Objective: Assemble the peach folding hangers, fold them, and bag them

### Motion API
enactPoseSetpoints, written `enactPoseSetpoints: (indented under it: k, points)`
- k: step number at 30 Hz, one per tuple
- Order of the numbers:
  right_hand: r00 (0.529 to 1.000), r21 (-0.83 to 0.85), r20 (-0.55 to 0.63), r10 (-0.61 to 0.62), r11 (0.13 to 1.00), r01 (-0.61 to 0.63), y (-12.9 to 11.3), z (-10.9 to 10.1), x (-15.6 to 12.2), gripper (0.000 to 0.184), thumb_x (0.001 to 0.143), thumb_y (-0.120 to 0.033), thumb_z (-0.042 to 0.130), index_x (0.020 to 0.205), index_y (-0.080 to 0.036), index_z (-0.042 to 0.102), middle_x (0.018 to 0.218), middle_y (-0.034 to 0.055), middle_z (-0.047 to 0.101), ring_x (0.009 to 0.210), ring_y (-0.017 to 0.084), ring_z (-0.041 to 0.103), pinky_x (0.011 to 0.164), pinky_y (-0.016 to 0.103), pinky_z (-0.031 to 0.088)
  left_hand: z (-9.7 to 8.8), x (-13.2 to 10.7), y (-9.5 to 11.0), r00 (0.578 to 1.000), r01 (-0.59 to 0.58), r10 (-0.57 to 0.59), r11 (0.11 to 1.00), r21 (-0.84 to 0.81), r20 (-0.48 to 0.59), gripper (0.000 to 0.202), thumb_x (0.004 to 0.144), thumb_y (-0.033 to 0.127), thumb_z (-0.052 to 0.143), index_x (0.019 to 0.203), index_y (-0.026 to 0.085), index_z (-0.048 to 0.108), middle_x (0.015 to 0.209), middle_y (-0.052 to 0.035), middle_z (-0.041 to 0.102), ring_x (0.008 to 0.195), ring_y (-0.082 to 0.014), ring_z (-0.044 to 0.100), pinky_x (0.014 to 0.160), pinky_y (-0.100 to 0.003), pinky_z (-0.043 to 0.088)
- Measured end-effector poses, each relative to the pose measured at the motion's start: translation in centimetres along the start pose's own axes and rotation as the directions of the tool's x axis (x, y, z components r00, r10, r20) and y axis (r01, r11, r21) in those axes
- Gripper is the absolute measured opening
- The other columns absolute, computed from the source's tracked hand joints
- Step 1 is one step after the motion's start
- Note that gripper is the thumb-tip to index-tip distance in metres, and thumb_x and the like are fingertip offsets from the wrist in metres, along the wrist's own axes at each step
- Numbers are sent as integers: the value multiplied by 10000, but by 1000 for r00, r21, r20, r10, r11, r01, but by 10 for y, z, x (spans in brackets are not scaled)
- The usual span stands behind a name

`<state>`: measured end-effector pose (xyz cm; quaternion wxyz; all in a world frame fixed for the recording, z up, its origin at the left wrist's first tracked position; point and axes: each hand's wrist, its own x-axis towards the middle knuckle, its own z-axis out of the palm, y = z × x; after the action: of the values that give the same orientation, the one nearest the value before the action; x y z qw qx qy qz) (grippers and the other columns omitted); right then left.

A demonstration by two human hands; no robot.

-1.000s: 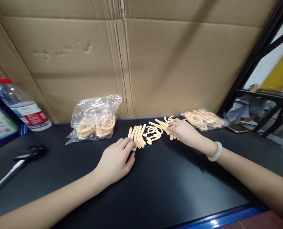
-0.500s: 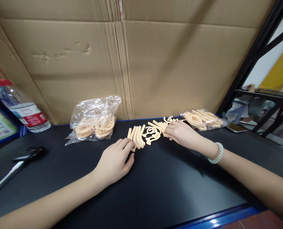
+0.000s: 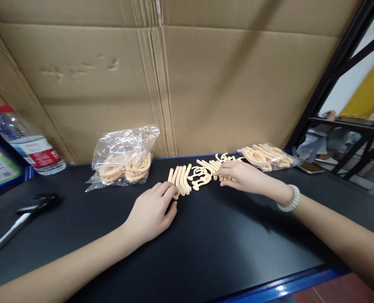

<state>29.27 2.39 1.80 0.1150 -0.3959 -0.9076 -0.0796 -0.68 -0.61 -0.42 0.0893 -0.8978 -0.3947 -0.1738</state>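
Left hand (image 3: 152, 212) curls loosely, fingertips at the left end of a row of tubes (image 3: 182, 179); the right hand (image 3: 240, 176), half-bent, covers part of a second row (image 3: 208, 165). Whether either grips one cannot be told. Slim, pale peach and side by side, they lie near the tabletop's (image 3: 205, 240) far edge, curved knob-ended pieces (image 3: 202, 182) between. Along that edge, a clear plastic bag (image 3: 123, 141) left holds coiled strips; a flatter bag (image 3: 295, 160) right holds looped and straight ones.
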Motion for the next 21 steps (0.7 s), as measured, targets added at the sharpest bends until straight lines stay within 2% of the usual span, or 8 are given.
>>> enactPoseSetpoints:
  k: [4, 10, 14, 16, 18, 21]
  points:
    - [1000, 52, -19, -8, 999, 9, 7, 9, 0, 213, 908, -224, 608, 1104, -171, 670, 1044, 98, 645, 948, 220, 609, 836, 358, 485, 0, 0, 1, 1000, 0, 0, 1000, 8, 8, 139, 891, 179, 425, 962, 191, 544, 1039, -89, 641, 917, -259, 620, 761, -400, 541]
    - [997, 64, -70, 33, 998, -28, 13, 15, 0, 131, 923, -237, 577, 958, -149, 669, 991, 106, 636, 939, 223, 591, 844, 377, 491, 2, 0, -1, 1000, -2, 2, 1000, 15, -24, 149, 886, 181, 436, 973, 183, 557, 1081, -105, 644, 954, -272, 631, 777, -412, 555]
    - [991, 72, -133, -28, 997, 37, -1, 14, 1, 252, 950, -274, 530, 1158, -160, 615, 1179, 146, 614, 1097, 254, 560, 948, 435, 470, 0, -1, 3, 998, -35, 34, 999, -10, -51, 235, 916, 241, 456, 1107, 161, 567, 1252, -140, 605, 1139, -307, 577, 910, -461, 525]
    - [989, 77, -131, -73, 994, 84, -18, 16, 1, 363, 965, -315, 502, 1284, -148, 552, 1315, 166, 563, 1223, 274, 508, 1034, 457, 426, -1, -3, 8, 997, -76, 76, 996, -40, 11, 372, 932, 313, 475, 1268, 160, 520, 1381, -147, 546, 1287, -320, 487, 1020, -494, 461]
    - [992, 82, -80, -94, 992, 101, -35, 18, 2, 514, 963, -416, 492, 1370, -102, 488, 1435, 195, 474, 1343, 311, 412, 1111, 477, 355, -2, -5, 14, 988, -99, 106, 993, -65, 108, 549, 939, 401, 482, 1424, 158, 399, 1505, -152, 430, 1400, -329, 367, 1098, -528, 379]
    - [995, 134, 38, -90, 987, 84, -52, 22, 2, 670, 966, -525, 420, 1433, -45, 416, 1500, 219, 394, 1427, 333, 296, 1170, 485, 271, 0, -7, 18, 970, -78, 98, 992, -95, 224, 686, 942, 503, 452, 1508, 154, 280, 1563, -160, 317, 1444, -345, 277, 1121, -566, 329]
